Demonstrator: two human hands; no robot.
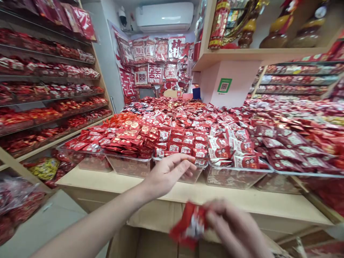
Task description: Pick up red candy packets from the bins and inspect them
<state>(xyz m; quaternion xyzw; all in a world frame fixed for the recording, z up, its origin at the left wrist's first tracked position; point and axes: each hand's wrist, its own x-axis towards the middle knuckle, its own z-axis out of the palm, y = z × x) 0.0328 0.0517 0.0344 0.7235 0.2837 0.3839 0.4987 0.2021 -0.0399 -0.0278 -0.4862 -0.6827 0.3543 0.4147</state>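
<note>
My left hand hovers just in front of a clear bin of red packets, its fingers loosely apart with nothing visible between them. Lower and to the right, my right hand pinches a red packet with a white print by its right edge; both are blurred by motion. The held packet hangs in front of the counter's front face. Red packets stand in rows in the bin beyond my left hand. Red and white packets fill the bin to its right.
More clear bins line the wooden counter, with packets heaped behind them. Shelves of red packets rise at the left. An overhanging wooden shelf with gourd-shaped ornaments juts out at the upper right. Cardboard boxes sit below the counter.
</note>
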